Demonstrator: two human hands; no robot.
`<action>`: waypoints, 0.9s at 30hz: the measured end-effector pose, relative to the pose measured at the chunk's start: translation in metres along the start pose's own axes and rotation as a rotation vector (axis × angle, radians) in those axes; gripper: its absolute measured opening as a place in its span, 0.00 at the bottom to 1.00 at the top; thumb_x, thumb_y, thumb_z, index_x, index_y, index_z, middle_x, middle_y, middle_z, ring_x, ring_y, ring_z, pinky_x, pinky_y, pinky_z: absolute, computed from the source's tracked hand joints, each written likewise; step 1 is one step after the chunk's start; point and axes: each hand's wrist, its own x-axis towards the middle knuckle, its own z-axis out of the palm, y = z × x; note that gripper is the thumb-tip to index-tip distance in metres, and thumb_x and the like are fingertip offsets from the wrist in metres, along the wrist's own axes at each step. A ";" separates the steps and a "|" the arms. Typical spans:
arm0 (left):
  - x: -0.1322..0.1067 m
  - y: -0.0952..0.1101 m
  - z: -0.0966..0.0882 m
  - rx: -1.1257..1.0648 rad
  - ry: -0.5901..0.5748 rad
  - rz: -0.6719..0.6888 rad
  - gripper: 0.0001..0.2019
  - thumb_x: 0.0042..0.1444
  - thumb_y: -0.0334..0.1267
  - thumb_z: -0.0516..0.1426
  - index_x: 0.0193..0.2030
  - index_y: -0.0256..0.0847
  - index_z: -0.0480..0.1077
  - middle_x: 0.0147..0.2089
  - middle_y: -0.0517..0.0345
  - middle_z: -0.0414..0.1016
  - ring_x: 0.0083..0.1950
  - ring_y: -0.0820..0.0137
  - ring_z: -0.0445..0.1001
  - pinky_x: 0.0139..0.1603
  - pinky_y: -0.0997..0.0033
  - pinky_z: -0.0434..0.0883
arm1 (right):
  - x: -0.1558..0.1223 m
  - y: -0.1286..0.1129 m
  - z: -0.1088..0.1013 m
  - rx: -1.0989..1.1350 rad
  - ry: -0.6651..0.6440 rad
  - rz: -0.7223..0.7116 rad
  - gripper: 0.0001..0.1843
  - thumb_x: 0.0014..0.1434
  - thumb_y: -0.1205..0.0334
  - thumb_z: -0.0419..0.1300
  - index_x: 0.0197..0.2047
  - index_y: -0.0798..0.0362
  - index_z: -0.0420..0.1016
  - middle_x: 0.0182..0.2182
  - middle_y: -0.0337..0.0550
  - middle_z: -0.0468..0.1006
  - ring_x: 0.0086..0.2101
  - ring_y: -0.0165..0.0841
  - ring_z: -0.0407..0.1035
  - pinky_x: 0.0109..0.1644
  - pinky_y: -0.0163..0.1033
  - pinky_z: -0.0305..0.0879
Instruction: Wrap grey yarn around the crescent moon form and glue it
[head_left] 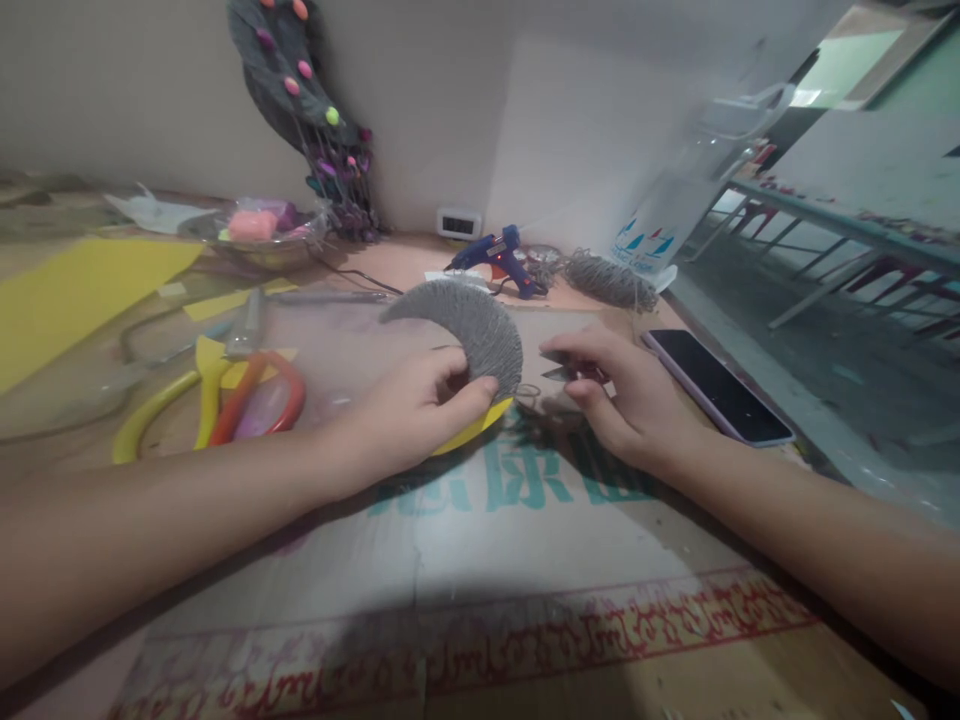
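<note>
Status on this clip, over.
Left hand gripping grey yarn-wrapped crescent, yellow tip bare. Right hand pinching small dark item, unclear. Phone beside it.

Bare cardboard (487, 560) lies open nearer than the left hand (420, 405) and right hand (622, 400), with scissors (247, 400) left, a phone (716, 385) right, a glue gun (499, 258) behind.

Two hands are in view: one left hand (420, 405) and one right hand (630, 400). One yarn-wrapped crescent (480, 325) sits in the left grip, one small dark piece (559, 373) in the right. On the surface (480, 560) there are one blue glue gun (499, 258), one smartphone (716, 385), one loose bundle of grey yarn (607, 280), one clear bowl (225, 232) of coloured pom-poms, one yellow sheet (75, 290) and two scissor handle loops — one yellow loop (150, 425), one red loop (289, 395). The wall carries one socket (459, 223) and one dark hanging ornament (285, 80).
</note>
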 end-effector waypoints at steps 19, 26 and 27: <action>-0.001 0.002 -0.002 0.039 0.033 -0.017 0.14 0.60 0.45 0.50 0.27 0.40 0.66 0.25 0.63 0.62 0.26 0.73 0.60 0.25 0.73 0.57 | 0.001 0.003 0.002 -0.272 -0.070 -0.150 0.14 0.66 0.59 0.51 0.45 0.56 0.75 0.28 0.45 0.72 0.29 0.34 0.63 0.33 0.39 0.56; 0.000 0.002 -0.002 -0.037 0.003 -0.045 0.14 0.60 0.46 0.50 0.28 0.40 0.66 0.28 0.61 0.66 0.30 0.72 0.65 0.28 0.74 0.62 | 0.002 0.001 0.001 -0.268 -0.088 -0.151 0.14 0.66 0.59 0.50 0.44 0.56 0.75 0.27 0.45 0.71 0.29 0.34 0.62 0.32 0.39 0.55; 0.000 0.002 -0.002 -0.044 0.002 -0.050 0.14 0.59 0.47 0.50 0.29 0.40 0.66 0.28 0.61 0.67 0.30 0.71 0.66 0.28 0.74 0.62 | 0.002 0.001 0.001 -0.260 -0.084 -0.150 0.14 0.66 0.59 0.50 0.44 0.56 0.75 0.27 0.45 0.71 0.29 0.34 0.62 0.32 0.39 0.55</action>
